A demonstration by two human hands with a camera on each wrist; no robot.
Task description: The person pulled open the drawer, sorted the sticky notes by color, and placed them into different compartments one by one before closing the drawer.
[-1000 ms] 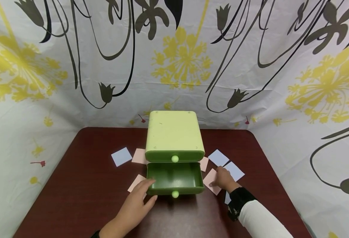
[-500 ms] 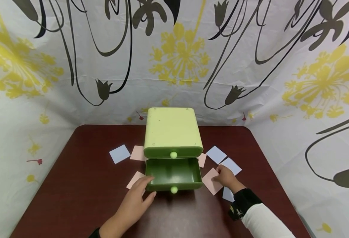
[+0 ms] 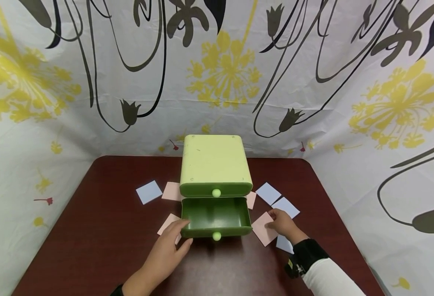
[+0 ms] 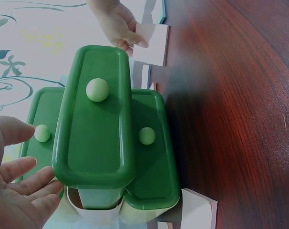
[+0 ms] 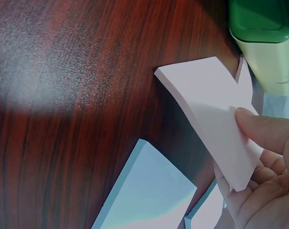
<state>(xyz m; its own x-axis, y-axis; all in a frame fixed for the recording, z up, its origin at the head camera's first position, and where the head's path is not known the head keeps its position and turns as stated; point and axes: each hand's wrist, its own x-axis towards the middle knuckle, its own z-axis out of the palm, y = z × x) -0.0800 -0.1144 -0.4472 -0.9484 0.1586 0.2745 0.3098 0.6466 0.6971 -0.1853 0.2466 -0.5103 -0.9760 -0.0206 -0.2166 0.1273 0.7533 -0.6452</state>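
My right hand [image 3: 285, 227] pinches a pink sticky-note pad [image 5: 206, 102] by its edge, thumb on top and fingers beneath, as the right wrist view shows. The pad is tilted, with its near corner over the table. In the middle of the table stands a small pale-green drawer cabinet [image 3: 216, 158] with darker green fronts. Its middle drawer [image 4: 94, 143] is pulled out, and nothing lies in the part of it that shows. At the drawer's left side is my left hand [image 3: 161, 258], fingers extended and thumb apart, fingertips overlapping the rim in the head view.
Blue pads [image 3: 268, 192] lie right of the cabinet, one [image 5: 147, 188] close below my right hand. Left of it are a blue pad [image 3: 148, 192] and pink pads [image 3: 171, 191]. Behind the dark red table [image 3: 91, 230] hangs a patterned white cloth [image 3: 202, 82].
The right hand has taken hold of the pink pad's edge and raised it a little. The left hand has stayed beside the drawer.
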